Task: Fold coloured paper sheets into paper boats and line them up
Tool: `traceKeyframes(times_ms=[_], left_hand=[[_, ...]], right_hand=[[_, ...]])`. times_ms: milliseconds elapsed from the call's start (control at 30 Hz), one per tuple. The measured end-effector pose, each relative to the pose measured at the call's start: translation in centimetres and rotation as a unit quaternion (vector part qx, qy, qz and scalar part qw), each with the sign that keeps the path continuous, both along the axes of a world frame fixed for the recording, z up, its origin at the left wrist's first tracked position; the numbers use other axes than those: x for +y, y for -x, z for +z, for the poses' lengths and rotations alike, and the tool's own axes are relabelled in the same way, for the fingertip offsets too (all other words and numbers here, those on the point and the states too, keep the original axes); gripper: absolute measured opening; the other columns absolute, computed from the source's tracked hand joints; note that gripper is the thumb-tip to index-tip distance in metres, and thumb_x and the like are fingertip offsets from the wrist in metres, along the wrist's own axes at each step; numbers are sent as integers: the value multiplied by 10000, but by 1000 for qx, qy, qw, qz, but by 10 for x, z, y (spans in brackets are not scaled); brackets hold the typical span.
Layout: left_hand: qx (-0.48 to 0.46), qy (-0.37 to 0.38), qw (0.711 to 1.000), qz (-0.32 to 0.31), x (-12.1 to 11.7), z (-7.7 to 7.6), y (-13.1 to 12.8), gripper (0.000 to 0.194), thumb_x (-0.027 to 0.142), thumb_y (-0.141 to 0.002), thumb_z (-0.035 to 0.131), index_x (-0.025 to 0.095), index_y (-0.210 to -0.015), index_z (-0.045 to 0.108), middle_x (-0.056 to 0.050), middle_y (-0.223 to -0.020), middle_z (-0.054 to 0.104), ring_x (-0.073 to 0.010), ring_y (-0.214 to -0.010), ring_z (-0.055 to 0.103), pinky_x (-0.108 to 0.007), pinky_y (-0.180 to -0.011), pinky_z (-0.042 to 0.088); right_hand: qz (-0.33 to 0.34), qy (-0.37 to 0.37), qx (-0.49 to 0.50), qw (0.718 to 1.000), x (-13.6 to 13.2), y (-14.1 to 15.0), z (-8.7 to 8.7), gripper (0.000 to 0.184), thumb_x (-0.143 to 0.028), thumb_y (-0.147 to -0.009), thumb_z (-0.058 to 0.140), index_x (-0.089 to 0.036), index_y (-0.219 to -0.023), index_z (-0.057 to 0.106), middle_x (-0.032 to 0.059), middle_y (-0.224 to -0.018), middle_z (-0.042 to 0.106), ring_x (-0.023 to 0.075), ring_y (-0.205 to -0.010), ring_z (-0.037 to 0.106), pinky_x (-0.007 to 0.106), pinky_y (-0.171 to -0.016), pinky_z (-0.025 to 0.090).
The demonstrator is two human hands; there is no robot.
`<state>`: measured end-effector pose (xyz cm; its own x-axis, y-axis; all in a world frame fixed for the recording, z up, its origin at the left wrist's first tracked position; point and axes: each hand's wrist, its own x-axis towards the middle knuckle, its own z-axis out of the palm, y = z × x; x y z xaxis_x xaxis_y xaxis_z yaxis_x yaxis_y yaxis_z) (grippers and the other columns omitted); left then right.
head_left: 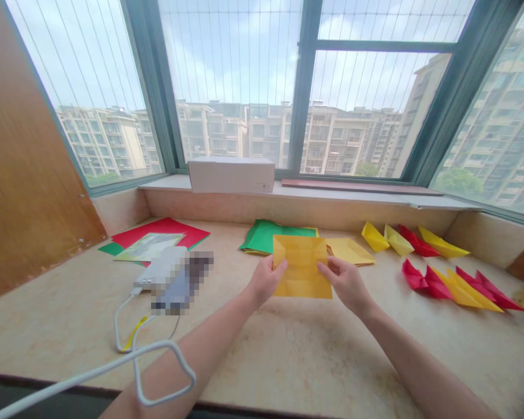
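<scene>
At the left edge of the yellow sheet (303, 266), the left hand (262, 281) pinches it with thumb and fingers. At its right edge, the right hand (344, 281) pinches it too. The sheet is over the tan counter (314, 361). Just behind it lies green paper (262, 234). Well to its right sit folded paper shapes (466, 289), red and yellow. To its left is a white cord (70, 380).

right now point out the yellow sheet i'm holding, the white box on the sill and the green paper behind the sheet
Yellow sheet (303, 267): head view, middle of its face.
White box (231, 177): head view, middle of its front.
Green paper (262, 237): head view, its uncovered left part.
</scene>
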<state>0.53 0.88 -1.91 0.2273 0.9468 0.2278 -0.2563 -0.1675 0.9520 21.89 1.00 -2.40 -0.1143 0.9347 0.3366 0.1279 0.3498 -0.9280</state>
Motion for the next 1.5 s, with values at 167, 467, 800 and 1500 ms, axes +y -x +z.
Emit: traceKeyframes(times_ms=[167, 467, 800, 1500], left_hand=[[-35, 29, 998, -50, -3, 3, -5, 436, 398, -780, 727, 160, -1139, 658, -111, -1123, 727, -315, -1062, 673, -440, -919, 530], [-52, 64, 994, -78, -8, 11, 1, 455, 429, -797, 724, 169, -1164, 657, -132, -1166, 711, -300, -1030, 692, -388, -849, 555], [-105, 38, 994, -10, -4, 15, 2, 408, 393, -789, 738, 147, -1104, 654, -130, -1156, 709, -276, -1019, 687, -373, -858, 546], [-99, 77, 992, -22, -7, 22, 8, 385, 276, -789, 735, 156, -1143, 638, -124, -1163, 706, -255, -1007, 694, -356, -866, 556]], right_hand=[[-20, 0, 32, 999, -3, 0, 6, 373, -548, -775, 694, -202, -914, 705, 89, -956, 753, 291, -870, 699, 381, -763, 556], [83, 146, 223, 960, -9, 0, 19, 322, -442, -767, 749, -236, -987, 636, 57, -943, 758, 272, -831, 726, 375, -695, 571], [160, 133, 98, 973, -17, -5, 30, 352, -375, -800, 731, -220, -1101, 636, 57, -982, 732, 158, -720, 667, 254, -610, 490], [-97, -334, -211, 914, -18, 1, 12, 574, 1, -722, 479, -288, -1185, 655, 74, -1383, 511, 274, -1307, 436, 505, -1086, 336]])
